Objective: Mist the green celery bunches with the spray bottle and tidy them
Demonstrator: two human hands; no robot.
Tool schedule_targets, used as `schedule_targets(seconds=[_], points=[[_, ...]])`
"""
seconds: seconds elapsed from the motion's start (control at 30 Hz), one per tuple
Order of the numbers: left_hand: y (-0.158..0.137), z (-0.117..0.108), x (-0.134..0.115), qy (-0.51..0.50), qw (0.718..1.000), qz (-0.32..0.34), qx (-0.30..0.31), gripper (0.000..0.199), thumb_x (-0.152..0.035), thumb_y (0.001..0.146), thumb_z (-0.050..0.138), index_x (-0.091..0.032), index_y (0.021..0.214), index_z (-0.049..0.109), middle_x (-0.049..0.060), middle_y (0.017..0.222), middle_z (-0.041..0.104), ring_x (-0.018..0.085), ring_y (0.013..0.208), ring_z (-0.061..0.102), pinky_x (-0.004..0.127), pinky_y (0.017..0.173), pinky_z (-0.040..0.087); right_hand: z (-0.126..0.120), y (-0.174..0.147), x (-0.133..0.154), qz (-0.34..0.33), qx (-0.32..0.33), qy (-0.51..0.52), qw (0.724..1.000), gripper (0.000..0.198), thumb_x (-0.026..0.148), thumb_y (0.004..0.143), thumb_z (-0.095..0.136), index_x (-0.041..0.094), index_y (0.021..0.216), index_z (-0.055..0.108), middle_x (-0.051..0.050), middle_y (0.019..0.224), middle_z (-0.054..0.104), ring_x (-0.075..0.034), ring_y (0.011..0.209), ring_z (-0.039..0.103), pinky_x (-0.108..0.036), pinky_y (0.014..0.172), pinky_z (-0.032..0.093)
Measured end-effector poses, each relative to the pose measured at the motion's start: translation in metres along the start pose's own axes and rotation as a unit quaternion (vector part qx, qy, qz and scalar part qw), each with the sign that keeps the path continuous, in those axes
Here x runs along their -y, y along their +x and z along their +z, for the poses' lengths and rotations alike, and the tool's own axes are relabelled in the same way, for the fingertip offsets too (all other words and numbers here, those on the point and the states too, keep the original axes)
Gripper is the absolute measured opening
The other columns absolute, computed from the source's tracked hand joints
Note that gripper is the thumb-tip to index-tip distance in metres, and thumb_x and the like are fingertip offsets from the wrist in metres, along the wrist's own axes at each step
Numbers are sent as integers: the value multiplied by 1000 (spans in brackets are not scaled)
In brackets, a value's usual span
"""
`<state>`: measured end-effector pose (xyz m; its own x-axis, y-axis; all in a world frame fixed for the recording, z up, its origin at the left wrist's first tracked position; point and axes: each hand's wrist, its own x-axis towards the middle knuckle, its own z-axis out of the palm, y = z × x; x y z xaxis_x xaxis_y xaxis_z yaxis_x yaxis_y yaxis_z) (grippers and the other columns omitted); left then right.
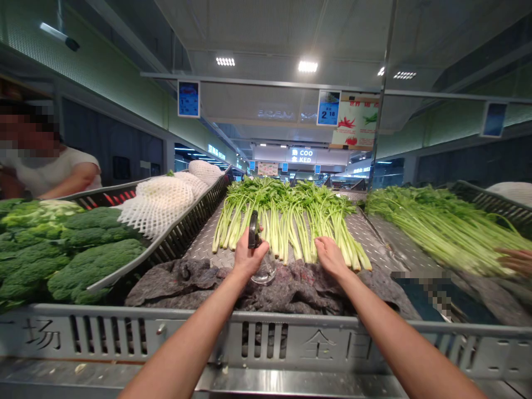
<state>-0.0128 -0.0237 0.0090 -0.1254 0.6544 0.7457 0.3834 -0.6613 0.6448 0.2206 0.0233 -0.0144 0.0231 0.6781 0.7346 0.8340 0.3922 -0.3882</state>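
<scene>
And here the spray bottle (264, 273) is gripped by the left hand (249, 256), fingers closed around it, its clear body seen below and its black head above, with the celery (286, 216) spread just beyond. Across to the right hand (331, 256), held at the lower stalk ends, fingers partly curled; whether a stalk is gripped cannot be told. Beneath both, a grey cloth (286, 288) is bunched.

On to the writing: "场" is shown at the left of the grey crate front (295, 338); on the left blue tag (188, 100), the small figures cannot be read surely. "COO KED" is lit on a far sign (302, 155), "2 18" is printed on the next price tag (329, 108), "全日" is shown on the crate, and a poster (354, 124) is headed in red with "世界".
</scene>
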Motion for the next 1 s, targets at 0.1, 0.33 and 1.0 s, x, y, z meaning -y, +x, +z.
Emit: schedule_targets(seconds=[0.1,0.33,1.0], points=[[0,1,4,-1,1000,1,14,34,-23,61,53,-19,95,51,-1,71,58,14,67,55,26,65,42,0,0,1,2,-2,-2,1000,31,32,82,30,18,86,57,-8,88,58,-17,87,52,-29,78,38],[-5,3,-5,-20,997,14,74,37,-22,61,53,-17,98,51,0,75,58,15,70,56,27,67,44,-3,0,4,17,16,-4,1000,32,31,82,29,16,87,57,-9,91,58,-18,91,51,-29,81,37],[-8,7,-11,-52,989,10,139,39,-21,62,51,-17,100,49,1,79,56,14,71,54,28,69,44,-2,1,3,23,34,-9,999,34,31,83,29,13,89,57,-10,92,58,-17,91,49,-27,80,34]])
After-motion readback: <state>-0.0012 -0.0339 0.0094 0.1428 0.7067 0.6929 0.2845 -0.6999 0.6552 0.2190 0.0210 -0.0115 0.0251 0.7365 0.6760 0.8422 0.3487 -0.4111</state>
